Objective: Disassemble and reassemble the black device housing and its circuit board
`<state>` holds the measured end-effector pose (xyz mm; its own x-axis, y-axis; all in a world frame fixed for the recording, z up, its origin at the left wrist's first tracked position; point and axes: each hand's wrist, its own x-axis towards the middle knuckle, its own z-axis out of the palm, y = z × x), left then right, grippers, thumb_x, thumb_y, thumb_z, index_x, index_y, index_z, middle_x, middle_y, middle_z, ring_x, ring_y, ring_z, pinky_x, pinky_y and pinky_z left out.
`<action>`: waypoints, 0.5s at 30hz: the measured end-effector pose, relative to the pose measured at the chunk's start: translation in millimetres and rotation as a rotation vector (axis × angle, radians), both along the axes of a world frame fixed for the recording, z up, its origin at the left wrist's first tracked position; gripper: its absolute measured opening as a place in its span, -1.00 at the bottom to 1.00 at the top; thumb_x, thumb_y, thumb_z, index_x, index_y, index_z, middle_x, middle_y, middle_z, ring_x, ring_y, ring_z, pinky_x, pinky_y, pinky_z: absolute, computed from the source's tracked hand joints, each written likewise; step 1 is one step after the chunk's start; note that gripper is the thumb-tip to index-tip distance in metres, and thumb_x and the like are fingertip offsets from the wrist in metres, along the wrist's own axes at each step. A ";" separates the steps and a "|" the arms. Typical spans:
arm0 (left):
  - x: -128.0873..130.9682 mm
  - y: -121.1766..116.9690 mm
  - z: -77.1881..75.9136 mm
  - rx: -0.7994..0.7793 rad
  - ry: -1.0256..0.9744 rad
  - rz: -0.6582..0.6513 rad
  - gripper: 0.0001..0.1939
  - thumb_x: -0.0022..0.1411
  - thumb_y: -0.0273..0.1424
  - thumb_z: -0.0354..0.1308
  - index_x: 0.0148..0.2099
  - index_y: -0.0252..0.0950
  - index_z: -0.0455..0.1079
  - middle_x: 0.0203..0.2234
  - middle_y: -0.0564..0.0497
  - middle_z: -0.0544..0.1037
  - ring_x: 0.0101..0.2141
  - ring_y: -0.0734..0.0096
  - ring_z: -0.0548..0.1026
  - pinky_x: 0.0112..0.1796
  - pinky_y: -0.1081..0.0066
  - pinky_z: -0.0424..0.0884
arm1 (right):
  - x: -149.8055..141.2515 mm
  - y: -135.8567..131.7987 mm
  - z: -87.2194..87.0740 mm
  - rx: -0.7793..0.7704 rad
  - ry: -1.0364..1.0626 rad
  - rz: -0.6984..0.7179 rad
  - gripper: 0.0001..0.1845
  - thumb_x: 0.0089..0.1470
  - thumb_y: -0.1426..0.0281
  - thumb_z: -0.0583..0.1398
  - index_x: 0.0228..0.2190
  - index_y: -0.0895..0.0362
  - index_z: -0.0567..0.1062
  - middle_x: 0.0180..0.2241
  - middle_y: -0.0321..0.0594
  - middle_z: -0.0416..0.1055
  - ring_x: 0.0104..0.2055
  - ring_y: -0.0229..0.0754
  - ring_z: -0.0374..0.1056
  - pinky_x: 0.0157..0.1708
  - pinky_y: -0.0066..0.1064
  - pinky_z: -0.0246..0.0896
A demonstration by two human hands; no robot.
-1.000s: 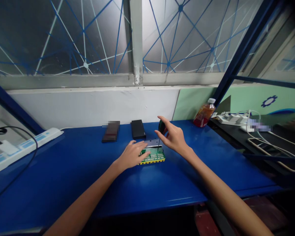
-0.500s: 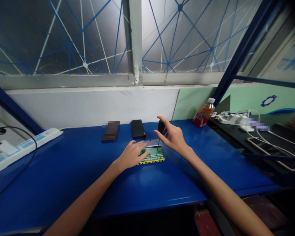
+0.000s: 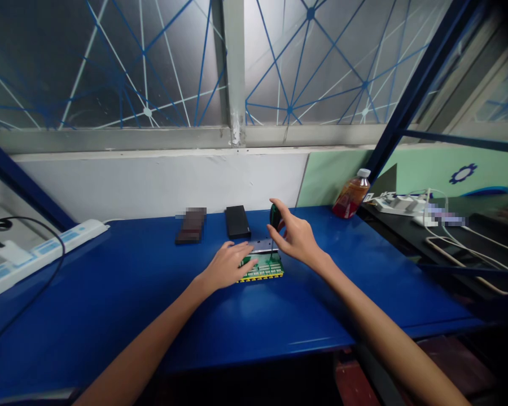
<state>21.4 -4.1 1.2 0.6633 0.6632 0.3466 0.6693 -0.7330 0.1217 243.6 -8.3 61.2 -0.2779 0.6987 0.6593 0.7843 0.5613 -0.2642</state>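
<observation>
Right hand (image 3: 296, 234) shifted on screwdriver (image 3: 274, 216); bare table (image 3: 245, 321) between board (image 3: 266, 267), front edge (image 3: 279, 353).

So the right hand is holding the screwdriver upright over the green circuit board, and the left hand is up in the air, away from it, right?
Not quite: the head view shows the left hand resting on the green circuit board. The right hand does hold the screwdriver upright over it.

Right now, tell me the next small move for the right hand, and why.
Probably a small turn of the screwdriver with the right hand, kept upright: its shaft runs down to the green circuit board, and the left hand rests on the board's left part, which should steady it.
</observation>
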 end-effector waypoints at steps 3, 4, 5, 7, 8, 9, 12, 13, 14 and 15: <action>-0.1 -0.1 0.3 -0.001 0.000 -0.006 -0.60 0.41 -0.17 -0.10 0.08 -0.29 0.37 0.01 -0.15 0.53 0.04 0.14 0.45 0.01 0.12 0.29 | 1.8 0.8 0.9 -0.012 -0.023 0.026 -0.37 0.20 0.28 0.07 0.25 0.12 0.08 -0.39 -0.23 0.50 -0.55 -0.24 0.34 -0.51 -0.40 0.14; -0.3 -0.1 0.2 -0.002 -0.002 -0.008 -0.60 0.41 -0.17 -0.10 0.09 -0.29 0.37 0.01 -0.15 0.52 0.05 0.14 0.45 0.01 0.12 0.28 | 2.2 1.4 0.6 -0.011 -0.029 0.025 -0.37 0.19 0.26 0.08 0.25 0.12 0.09 -0.39 -0.22 0.50 -0.54 -0.23 0.35 -0.51 -0.40 0.14; -0.5 -0.1 -0.1 -0.002 -0.005 -0.008 -0.60 0.41 -0.17 -0.10 0.09 -0.29 0.36 0.01 -0.15 0.52 0.05 0.14 0.45 0.02 0.11 0.28 | 2.4 2.1 0.0 -0.008 -0.031 0.022 -0.37 0.19 0.24 0.09 0.24 0.12 0.11 -0.40 -0.22 0.50 -0.53 -0.22 0.36 -0.51 -0.39 0.14; -0.7 0.0 -0.6 -0.002 -0.007 -0.008 -0.60 0.41 -0.17 -0.10 0.09 -0.29 0.36 0.01 -0.15 0.52 0.06 0.14 0.44 0.02 0.11 0.28 | 2.3 3.0 -1.4 -0.001 -0.025 0.013 -0.38 0.17 0.20 0.10 0.21 0.12 0.15 -0.42 -0.23 0.49 -0.52 -0.21 0.38 -0.51 -0.38 0.14; -0.7 0.0 -0.8 -0.003 -0.006 -0.007 -0.60 0.41 -0.17 -0.10 0.09 -0.29 0.36 0.01 -0.15 0.52 0.06 0.14 0.44 0.02 0.11 0.28 | 2.0 3.1 -2.0 0.002 -0.020 0.008 -0.38 0.17 0.19 0.11 0.20 0.12 0.16 -0.43 -0.23 0.49 -0.51 -0.20 0.38 -0.51 -0.38 0.14; -0.7 0.0 -1.0 -0.003 -0.005 -0.006 -0.60 0.41 -0.17 -0.10 0.09 -0.30 0.36 0.01 -0.16 0.52 0.06 0.13 0.44 0.02 0.11 0.28 | 1.6 2.8 -2.2 0.004 -0.015 0.005 -0.39 0.16 0.18 0.11 0.19 0.12 0.18 -0.43 -0.24 0.49 -0.52 -0.20 0.38 -0.51 -0.37 0.13; -0.4 0.3 -1.4 0.000 -0.005 -0.006 -0.60 0.41 -0.17 -0.09 0.08 -0.29 0.38 -0.01 -0.16 0.53 0.03 0.13 0.46 0.01 0.12 0.30 | 0.3 0.1 -0.8 -0.011 0.003 0.023 -0.39 0.16 0.22 0.09 0.19 0.12 0.15 -0.41 -0.24 0.49 -0.53 -0.22 0.36 -0.51 -0.38 0.13; -0.3 0.5 -1.6 0.002 -0.008 -0.009 -0.60 0.41 -0.18 -0.10 0.08 -0.28 0.38 -0.01 -0.15 0.53 0.03 0.13 0.46 0.00 0.12 0.30 | 0.1 -0.9 0.3 -0.024 0.010 0.041 -0.39 0.16 0.25 0.07 0.20 0.12 0.13 -0.40 -0.24 0.49 -0.53 -0.22 0.36 -0.51 -0.38 0.13; -0.2 0.7 -1.8 0.004 -0.010 -0.013 -0.60 0.41 -0.18 -0.10 0.08 -0.28 0.38 -0.01 -0.15 0.53 0.04 0.13 0.46 0.00 0.12 0.30 | 0.1 -1.7 1.3 -0.039 0.016 0.059 -0.38 0.16 0.28 0.06 0.22 0.12 0.11 -0.38 -0.24 0.49 -0.52 -0.23 0.36 -0.51 -0.38 0.13; -0.2 1.0 -1.9 0.004 -0.012 -0.016 -0.60 0.41 -0.18 -0.10 0.09 -0.28 0.38 -0.01 -0.15 0.53 0.04 0.12 0.45 0.00 0.11 0.30 | 0.3 -2.2 2.3 -0.053 0.019 0.075 -0.38 0.16 0.30 0.06 0.23 0.12 0.09 -0.38 -0.24 0.48 -0.52 -0.23 0.36 -0.50 -0.39 0.14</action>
